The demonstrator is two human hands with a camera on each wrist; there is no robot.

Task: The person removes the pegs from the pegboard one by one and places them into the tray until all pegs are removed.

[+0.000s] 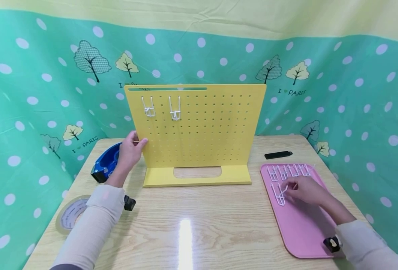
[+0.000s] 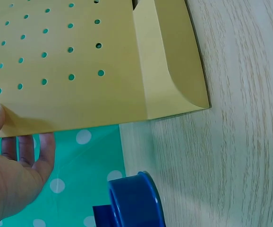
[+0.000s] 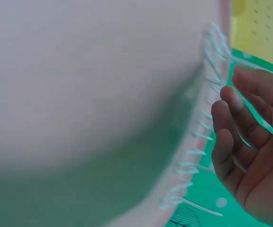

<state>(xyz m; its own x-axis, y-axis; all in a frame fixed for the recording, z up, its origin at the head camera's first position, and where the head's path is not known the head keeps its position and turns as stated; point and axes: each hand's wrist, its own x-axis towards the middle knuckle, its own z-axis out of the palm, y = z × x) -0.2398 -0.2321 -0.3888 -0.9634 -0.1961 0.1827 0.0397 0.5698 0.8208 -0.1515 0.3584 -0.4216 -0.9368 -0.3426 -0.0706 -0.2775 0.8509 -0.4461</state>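
A yellow pegboard (image 1: 199,142) stands upright on its base, with two white wire hooks (image 1: 175,108) hung near its upper left. My left hand (image 1: 129,152) holds the board's left edge, thumb on the front face and the other fingers behind, as the left wrist view shows. Over the pink tray (image 1: 307,232) at the right, my right hand (image 1: 305,189) has its fingertips right at a white wire hook (image 1: 280,195). In the right wrist view its fingers (image 3: 228,135) are loosely bent beside that hook. Several more hooks (image 1: 288,171) lie in a row along the tray's far end.
A blue tape dispenser (image 1: 101,165) sits left of the board, partly behind my left hand. Nearer me lies a roll of tape (image 1: 63,217), overlapped by the sleeve. Beyond the tray is a flat black strip (image 1: 278,155). A patterned curtain (image 1: 199,60) closes off the table's back and sides.
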